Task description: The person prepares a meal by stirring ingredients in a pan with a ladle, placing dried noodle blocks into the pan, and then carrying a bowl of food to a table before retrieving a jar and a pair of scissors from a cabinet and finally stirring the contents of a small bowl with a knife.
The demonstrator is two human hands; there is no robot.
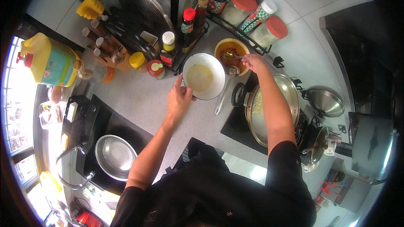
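My left hand (180, 97) grips the near-left rim of a white bowl (204, 76), which has a little pale yellowish liquid in its bottom. In my right hand (253, 62) is the handle of a metal spoon (229, 55), its head over or in a yellow-rimmed bowl (232, 44) of reddish-brown oily sauce. A metal ladle (223, 96) lies between the two bowls, its head against the sauce bowl and its handle on the grey counter (139, 96). Right of these, partly behind my right forearm, a large steel pan (257, 129) holds pale liquid and noodles.
Bottles and red-lidded jars (243, 1) fill a black wire rack behind the bowls. Further left stand a red-lidded jar (156, 69), a yellow-lidded jar (137, 60) and a large oil jug (50, 60). A steel basin (116, 157) sits in the black sink. A black stove (235, 130) supports the pan.
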